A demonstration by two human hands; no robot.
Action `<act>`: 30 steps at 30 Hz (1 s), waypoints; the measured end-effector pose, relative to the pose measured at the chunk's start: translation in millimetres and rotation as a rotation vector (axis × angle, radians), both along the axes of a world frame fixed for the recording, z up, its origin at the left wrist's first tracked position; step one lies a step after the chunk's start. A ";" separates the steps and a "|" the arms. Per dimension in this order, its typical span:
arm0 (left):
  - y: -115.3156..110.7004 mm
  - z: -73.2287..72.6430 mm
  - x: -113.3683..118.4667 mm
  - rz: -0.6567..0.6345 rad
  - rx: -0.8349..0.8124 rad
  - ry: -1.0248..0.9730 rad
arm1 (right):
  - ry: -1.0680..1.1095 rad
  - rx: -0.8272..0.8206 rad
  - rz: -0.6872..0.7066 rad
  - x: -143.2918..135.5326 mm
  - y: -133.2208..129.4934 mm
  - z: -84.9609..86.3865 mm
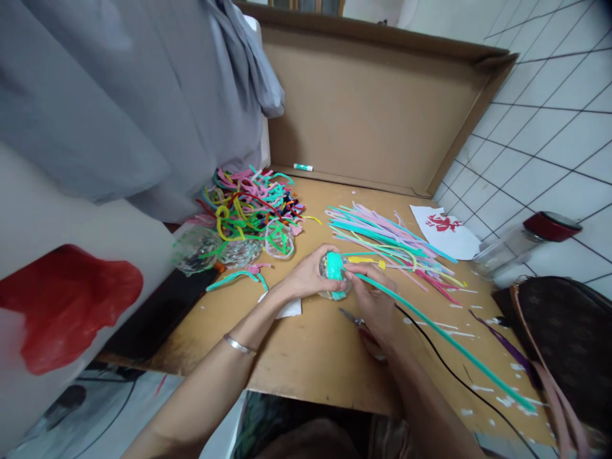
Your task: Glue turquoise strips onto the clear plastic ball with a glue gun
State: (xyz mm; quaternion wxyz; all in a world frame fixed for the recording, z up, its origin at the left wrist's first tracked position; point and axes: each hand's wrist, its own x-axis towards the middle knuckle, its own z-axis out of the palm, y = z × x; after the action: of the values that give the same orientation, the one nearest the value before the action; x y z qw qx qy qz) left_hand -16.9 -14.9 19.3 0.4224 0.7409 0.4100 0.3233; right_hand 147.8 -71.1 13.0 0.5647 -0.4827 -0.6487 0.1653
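My left hand (308, 274) is wrapped round a small clear container (325, 294), which has a teal fuzzy band (335, 266) around it. Pinched in my right hand (377, 309) is a long teal pipe cleaner (444, 335); its near end meets the container and the rest slants down to the right. A pair of scissors (352, 317) lies below, partly hidden by my right hand. Just beyond that hand is a yellow object (366, 261), its kind unclear.
Loose pipe cleaners (377, 233) lie behind the hands, a tangled heap (248, 204) at back left beside clear containers (198, 248). A bottle (511, 248) and brown bag (559, 344) stand right. A black cable (449, 370) crosses the table. A cardboard panel (358, 108) stands behind.
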 end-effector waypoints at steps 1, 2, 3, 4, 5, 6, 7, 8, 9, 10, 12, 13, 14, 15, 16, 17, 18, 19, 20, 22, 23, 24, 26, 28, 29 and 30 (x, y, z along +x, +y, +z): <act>-0.1 -0.6 0.2 0.005 0.002 0.004 | 0.003 -0.008 0.000 -0.3 -0.3 0.3; -0.1 -1.3 0.5 0.006 0.004 0.006 | 0.007 -0.015 -0.001 -0.6 -0.6 0.6; -0.1 -1.9 0.7 0.006 0.006 0.005 | 0.012 -0.018 -0.002 -0.9 -1.0 1.0; -0.2 -2.5 1.0 0.006 0.010 0.003 | 0.015 -0.021 -0.002 -1.2 -1.4 1.5; -0.4 -2.8 1.3 0.007 0.013 0.002 | 0.016 -0.023 -0.002 -1.4 -1.8 1.9; -0.6 -3.0 1.6 0.009 0.016 0.002 | 0.015 -0.024 -0.002 -1.6 -2.2 2.4; -0.9 -2.9 1.8 0.011 0.021 0.002 | 0.014 -0.027 -0.001 -1.7 -2.5 2.8; -1.3 -2.6 2.1 0.014 0.028 0.001 | 0.015 -0.031 0.000 -1.8 -2.7 3.1; -1.7 -2.2 2.3 0.018 0.037 0.000 | 0.017 -0.037 0.001 -1.8 -2.8 3.3; -2.2 -1.7 2.6 0.023 0.047 0.002 | 0.018 -0.042 0.002 -1.8 -2.8 3.4; -2.9 -0.8 2.8 0.033 0.058 0.019 | 0.022 -0.046 0.002 -1.7 -2.6 3.2; -3.2 -0.6 2.9 0.037 0.061 0.030 | 0.027 -0.044 0.001 -1.7 -2.5 2.8; -3.3 -0.5 2.8 0.039 0.064 0.041 | 0.034 -0.043 0.002 -1.7 -2.3 2.3; -3.4 -0.8 2.8 0.039 0.067 0.048 | 0.042 -0.041 0.005 -1.6 -2.2 1.6; -3.3 -1.3 2.7 0.036 0.072 0.050 | 0.052 -0.039 0.010 -1.6 -2.0 0.8; -3.1 -2.1 2.6 0.032 0.077 0.048 | 0.060 -0.039 0.016 -1.5 -1.9 0.0; -2.8 -3.1 2.5 0.029 0.083 0.043 | 0.065 -0.036 0.022 -1.4 -1.8 -0.9; -2.3 -4.2 2.5 0.023 0.089 0.038 | 0.068 -0.033 0.026 -1.1 -1.7 -1.8; -1.8 -5.4 2.5 0.018 0.098 0.030 | 0.070 -0.030 0.027 -0.9 -1.5 -2.6; -0.7 -7.5 2.8 0.012 0.138 0.006 | 0.068 -0.024 0.025 -0.2 -1.2 -4.2; -0.1 -8.4 3.0 0.009 0.166 -0.008 | 0.065 -0.022 0.022 0.1 -1.0 -4.7; 0.3 -9.1 3.3 0.006 0.194 -0.021 | 0.062 -0.022 0.019 0.3 -0.8 -5.2; 1.0 -10.3 4.0 0.002 0.234 -0.039 | 0.059 -0.022 0.013 0.6 -0.4 -5.8; 1.2 -11.1 4.5 -0.006 0.248 -0.052 | 0.055 -0.022 0.009 0.8 0.1 -6.3; 1.2 -11.5 4.7 -0.010 0.249 -0.058 | 0.054 -0.021 0.006 0.8 0.5 -6.5; 1.1 -11.9 4.9 -0.013 0.249 -0.064 | 0.053 -0.020 0.002 0.8 0.9 -6.7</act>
State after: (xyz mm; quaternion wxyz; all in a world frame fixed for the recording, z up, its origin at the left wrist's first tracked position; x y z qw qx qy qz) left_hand -12.0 -13.8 7.3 0.3423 0.7796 0.3479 0.3924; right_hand 148.7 -70.2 6.3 0.5767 -0.4830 -0.6324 0.1851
